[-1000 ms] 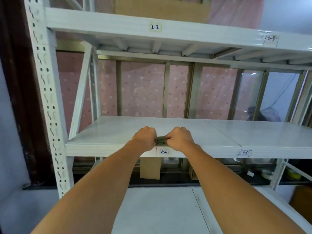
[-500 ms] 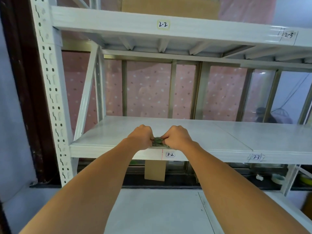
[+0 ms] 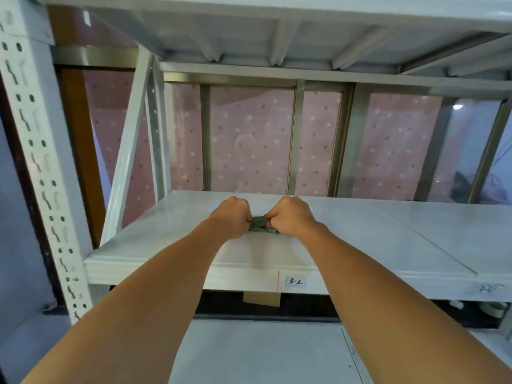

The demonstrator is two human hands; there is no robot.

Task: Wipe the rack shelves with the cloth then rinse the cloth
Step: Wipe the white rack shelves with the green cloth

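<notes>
A small green cloth [image 3: 259, 225], bunched up, rests on the white middle rack shelf [image 3: 388, 239] labelled 3-2. My left hand [image 3: 231, 217] and my right hand [image 3: 291, 216] are both fisted on it, knuckles up, one at each end. Only a narrow strip of the cloth shows between the fists. Both forearms reach forward over the shelf's front edge.
The upper shelf's underside [image 3: 277, 31] hangs overhead. A perforated white upright [image 3: 36, 151] and a diagonal brace [image 3: 127, 151] stand at the left. Behind the rack is a window frame with a pink dotted curtain [image 3: 249, 139]. A lower shelf [image 3: 263, 353] lies below, with small items at far right.
Both hands have moved forward with the cloth, from the shelf's front edge to further in on its surface. The camera has come closer and tilted, so the top shelf's label is out of view.
</notes>
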